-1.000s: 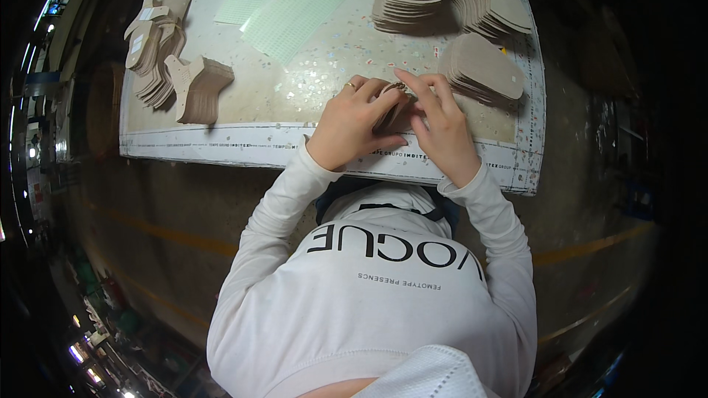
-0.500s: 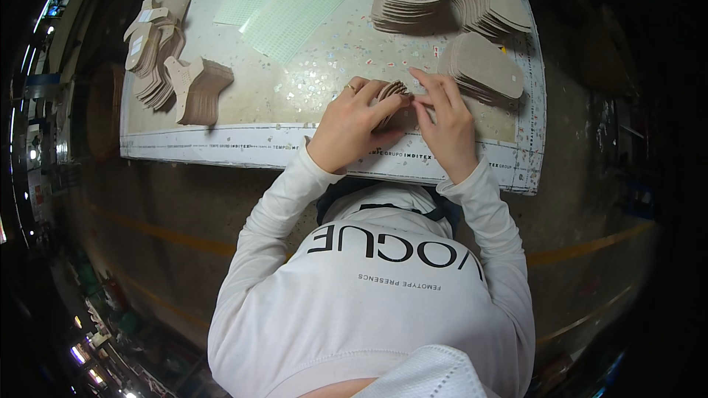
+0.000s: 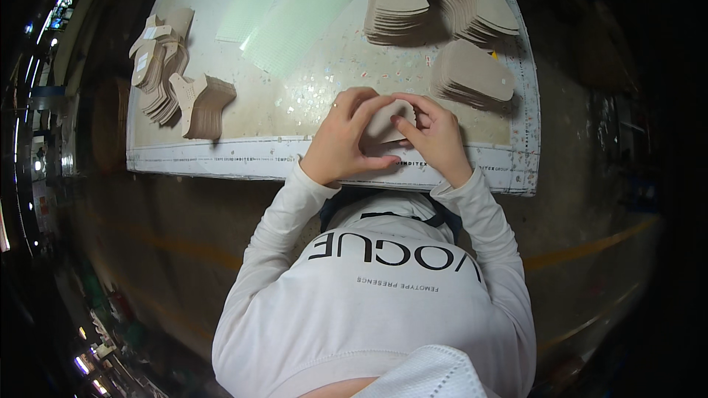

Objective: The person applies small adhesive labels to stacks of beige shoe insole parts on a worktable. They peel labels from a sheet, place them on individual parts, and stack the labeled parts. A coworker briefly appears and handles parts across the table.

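Observation:
Over the near edge of the table, a small stack of beige cut pieces [image 3: 381, 127] with rounded edges is tilted up between both palms. My left hand [image 3: 341, 136] curls its fingers over the stack's far left edge, while its thumb stretches out below. From the other side, my right hand [image 3: 435, 138] grips the stack, thumb against the face and fingers behind. How many pieces are held cannot be made out.
Curved beige piece stacks [image 3: 398, 4] stand at the far right, with a rounded stack [image 3: 472, 74] nearer. Smaller shaped stacks [image 3: 203, 107] sit at the left. Pale green sticker sheets [image 3: 299, 26] lie at the back, and small coloured scraps [image 3: 354, 66] litter the table [image 3: 273, 114].
The stack has turned so that its flat face shows instead of its layered edges. My right hand has closed in on it, and my left thumb has moved away from its edge.

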Available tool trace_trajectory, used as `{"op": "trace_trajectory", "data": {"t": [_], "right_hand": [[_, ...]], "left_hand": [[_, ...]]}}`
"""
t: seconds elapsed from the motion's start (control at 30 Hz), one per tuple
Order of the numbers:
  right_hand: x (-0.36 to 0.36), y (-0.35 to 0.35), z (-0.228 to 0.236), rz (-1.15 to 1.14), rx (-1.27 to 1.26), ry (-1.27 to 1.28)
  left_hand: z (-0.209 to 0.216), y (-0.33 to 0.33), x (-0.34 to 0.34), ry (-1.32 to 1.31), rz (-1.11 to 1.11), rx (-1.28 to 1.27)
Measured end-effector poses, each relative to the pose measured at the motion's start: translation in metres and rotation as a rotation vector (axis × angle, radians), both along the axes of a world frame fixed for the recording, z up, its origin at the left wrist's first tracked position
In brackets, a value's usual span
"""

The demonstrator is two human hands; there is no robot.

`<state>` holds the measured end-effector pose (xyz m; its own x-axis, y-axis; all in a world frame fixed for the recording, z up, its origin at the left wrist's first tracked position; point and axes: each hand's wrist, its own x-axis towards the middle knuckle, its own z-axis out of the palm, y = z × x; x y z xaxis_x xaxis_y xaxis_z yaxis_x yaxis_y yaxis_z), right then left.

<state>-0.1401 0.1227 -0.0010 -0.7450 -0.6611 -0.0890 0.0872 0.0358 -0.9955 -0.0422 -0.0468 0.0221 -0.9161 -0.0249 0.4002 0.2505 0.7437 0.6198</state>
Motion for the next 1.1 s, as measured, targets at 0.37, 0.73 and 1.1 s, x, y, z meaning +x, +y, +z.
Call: {"op": "trace_trajectory", "data": {"t": [0.37,0.73,1.1], "right_hand": [[-0.063,0.049,0.075,-0.095,0.112,0.844],[-0.148,0.06,0.059,0.295,0.618,0.478],[-0.093,0.058,0.057,0.338,0.517,0.527]], "left_hand": [[0.011,-0.006,0.007,0.252,0.161,0.253],[0.013,-0.03,0.014,0.151,0.339,0.716],[0.005,-0.023,0.006,0.07,0.332,0.681]]}}
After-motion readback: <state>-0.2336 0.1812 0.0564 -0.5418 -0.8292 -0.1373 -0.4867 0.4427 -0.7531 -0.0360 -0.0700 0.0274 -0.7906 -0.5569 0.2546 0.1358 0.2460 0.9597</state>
